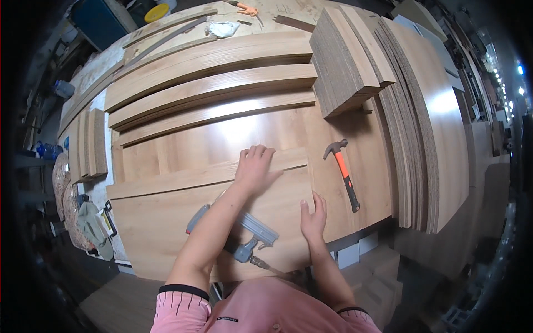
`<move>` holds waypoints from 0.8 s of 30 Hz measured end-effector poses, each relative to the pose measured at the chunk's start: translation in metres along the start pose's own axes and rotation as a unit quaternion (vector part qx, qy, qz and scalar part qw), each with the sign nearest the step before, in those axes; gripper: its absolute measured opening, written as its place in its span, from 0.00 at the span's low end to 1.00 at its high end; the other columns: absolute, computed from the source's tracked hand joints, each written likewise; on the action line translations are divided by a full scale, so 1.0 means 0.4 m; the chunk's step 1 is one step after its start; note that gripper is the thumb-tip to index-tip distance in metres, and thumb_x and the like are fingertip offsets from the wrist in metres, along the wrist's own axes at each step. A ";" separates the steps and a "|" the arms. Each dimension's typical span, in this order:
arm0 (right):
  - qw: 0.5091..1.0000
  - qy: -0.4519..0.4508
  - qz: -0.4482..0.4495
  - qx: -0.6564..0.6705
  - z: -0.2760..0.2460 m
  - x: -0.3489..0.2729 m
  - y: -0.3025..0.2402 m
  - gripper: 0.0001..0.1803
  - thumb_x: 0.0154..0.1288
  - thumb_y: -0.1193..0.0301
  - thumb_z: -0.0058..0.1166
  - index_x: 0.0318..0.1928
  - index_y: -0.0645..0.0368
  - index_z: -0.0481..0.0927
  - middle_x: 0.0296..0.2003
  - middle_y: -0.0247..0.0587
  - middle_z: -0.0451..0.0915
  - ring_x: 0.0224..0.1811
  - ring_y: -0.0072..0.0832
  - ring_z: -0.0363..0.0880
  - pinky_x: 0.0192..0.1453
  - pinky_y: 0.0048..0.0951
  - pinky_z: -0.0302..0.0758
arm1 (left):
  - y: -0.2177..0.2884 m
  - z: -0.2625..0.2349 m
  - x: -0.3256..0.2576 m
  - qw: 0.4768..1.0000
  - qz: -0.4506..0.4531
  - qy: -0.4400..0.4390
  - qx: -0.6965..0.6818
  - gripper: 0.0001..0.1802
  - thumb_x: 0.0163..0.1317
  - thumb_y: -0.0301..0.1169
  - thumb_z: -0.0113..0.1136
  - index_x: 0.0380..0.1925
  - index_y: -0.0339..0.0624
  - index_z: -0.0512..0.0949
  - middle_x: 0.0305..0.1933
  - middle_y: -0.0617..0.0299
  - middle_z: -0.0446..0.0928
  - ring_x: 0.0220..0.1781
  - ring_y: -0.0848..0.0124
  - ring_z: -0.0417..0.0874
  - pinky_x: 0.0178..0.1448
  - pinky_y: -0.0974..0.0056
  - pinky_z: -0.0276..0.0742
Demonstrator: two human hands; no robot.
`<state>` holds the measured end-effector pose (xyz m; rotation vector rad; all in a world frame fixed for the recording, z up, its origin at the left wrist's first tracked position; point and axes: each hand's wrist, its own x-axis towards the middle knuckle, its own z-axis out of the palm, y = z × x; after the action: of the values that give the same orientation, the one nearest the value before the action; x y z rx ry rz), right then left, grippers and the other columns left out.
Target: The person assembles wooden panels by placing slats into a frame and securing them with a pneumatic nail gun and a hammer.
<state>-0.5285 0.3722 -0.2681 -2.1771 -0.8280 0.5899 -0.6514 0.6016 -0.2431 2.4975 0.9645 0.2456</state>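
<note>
"Which way does that wooden strip [172, 179] point?"

"Its long axis runs from nine to three, the right end tipped slightly toward two. It lies at twelve on the wide panel [155, 222], directly in front of the worker."

"And the hands?"

"The left hand [256, 169] rests on the strip near its right end, fingers extended, thumb spread away. The right hand [313, 217], at four from it, touches the panel's right edge, thumb and fingers slightly apart; I can't tell whether it grips."

"What's at six from the left hand?"

"A grey metal nail gun [258, 227], partly under the forearm. At three lies a hammer [342, 172], dark claw head, orange-and-black handle."

"All smooth, pale wood grain?"

"Yes, though the stacked boards [344, 66] at one show rough, speckled edges. The tabletop [361, 188] is glossy, and lights [521, 70] shine down the dim workshop."
</note>
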 end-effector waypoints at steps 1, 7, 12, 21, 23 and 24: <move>1.000 0.000 0.008 -0.013 0.005 0.003 -0.012 0.27 0.71 0.70 0.61 0.66 0.69 0.73 0.63 0.58 0.76 0.68 0.49 0.73 0.74 0.41 0.68 | 0.002 -0.006 -0.009 1.000 -0.014 0.003 0.000 0.36 0.60 0.52 0.70 0.62 0.44 0.75 0.58 0.53 0.76 0.63 0.55 0.74 0.69 0.47 0.65; 0.998 0.050 0.022 -0.024 0.052 -0.003 0.076 0.27 0.74 0.68 0.58 0.66 0.73 0.72 0.66 0.61 0.74 0.70 0.50 0.71 0.77 0.43 0.65 | 0.047 -0.040 -0.086 0.995 -0.099 -0.015 -0.024 0.39 0.59 0.47 0.70 0.68 0.42 0.71 0.72 0.46 0.69 0.78 0.50 0.64 0.82 0.34 0.49; 0.989 0.121 -0.054 0.061 0.051 -0.043 0.068 0.25 0.74 0.70 0.55 0.66 0.71 0.74 0.65 0.60 0.75 0.69 0.52 0.71 0.74 0.45 0.66 | -0.106 -0.122 -0.362 0.985 -0.132 0.107 -0.040 0.35 0.66 0.50 0.64 0.67 0.43 0.73 0.75 0.50 0.67 0.80 0.55 0.61 0.83 0.39 0.48; 0.969 0.033 -0.229 -0.089 0.135 -0.352 -0.111 0.24 0.71 0.73 0.60 0.66 0.63 0.75 0.64 0.52 0.74 0.66 0.44 0.73 0.66 0.41 0.74 | -0.653 -0.309 -1.167 0.787 -0.559 0.256 0.059 0.28 0.67 0.42 0.64 0.64 0.42 0.75 0.58 0.43 0.78 0.64 0.47 0.76 0.70 0.49 0.72; 0.957 -0.043 -0.261 -0.116 0.222 -0.410 -0.192 0.32 0.64 0.68 0.66 0.67 0.62 0.75 0.60 0.52 0.78 0.65 0.45 0.74 0.69 0.45 0.68 | -0.714 -0.283 -1.272 0.833 -0.473 0.254 -0.135 0.29 0.66 0.41 0.65 0.64 0.39 0.73 0.56 0.41 0.79 0.61 0.44 0.79 0.67 0.48 0.75; 0.948 -0.044 -0.256 -0.182 0.262 -0.440 -0.250 0.34 0.63 0.65 0.67 0.68 0.61 0.74 0.61 0.51 0.78 0.65 0.45 0.74 0.71 0.48 0.64 | -0.717 -0.256 -1.288 0.830 -0.472 0.268 -0.129 0.31 0.66 0.42 0.65 0.64 0.37 0.72 0.57 0.39 0.79 0.62 0.43 0.79 0.67 0.48 0.75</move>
<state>-0.7524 0.3492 -0.2313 -2.1277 -1.5889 0.2832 -1.2351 0.4777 -0.2892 1.4524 2.0835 0.6947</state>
